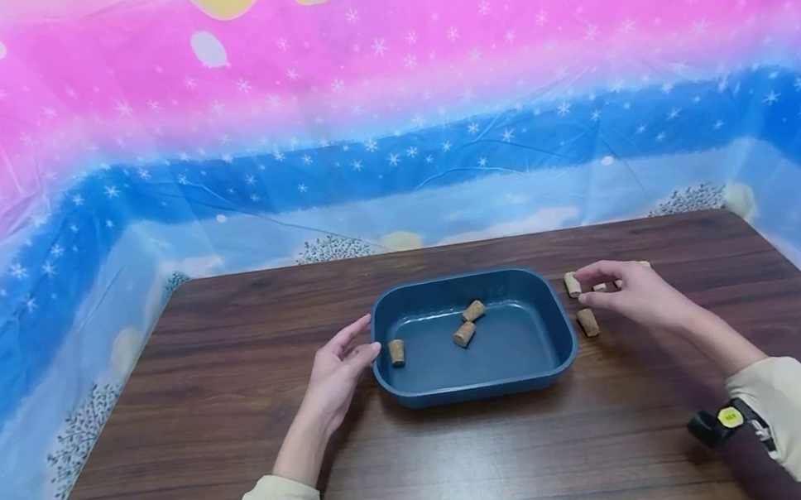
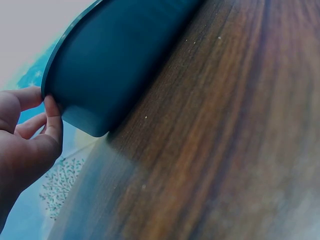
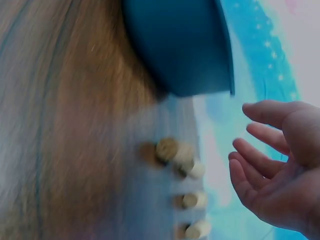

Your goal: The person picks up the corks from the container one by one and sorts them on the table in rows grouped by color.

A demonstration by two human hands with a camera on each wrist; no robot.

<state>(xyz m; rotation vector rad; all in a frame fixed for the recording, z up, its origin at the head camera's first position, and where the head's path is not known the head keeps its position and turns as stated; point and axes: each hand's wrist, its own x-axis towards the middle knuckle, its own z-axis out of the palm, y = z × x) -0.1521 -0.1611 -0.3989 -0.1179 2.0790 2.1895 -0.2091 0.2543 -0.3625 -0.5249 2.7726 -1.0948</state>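
A dark blue rectangular tub with rounded corners sits on the table. My left hand pinches its left rim between thumb and finger, as the left wrist view also shows. Inside the tub, one cork stands near the left wall, and two more corks lie close together about the middle. My right hand hovers right of the tub over several loose corks, its fingers spread apart with nothing between them. One cork is beside its fingertips, another cork just below them; others are partly hidden behind the hand.
The brown wood-grain table reaches back to a pink and blue snowflake cloth hung around it. In the right wrist view, several corks stand in a row beyond the tub's end. A small black camera is strapped to each wrist.
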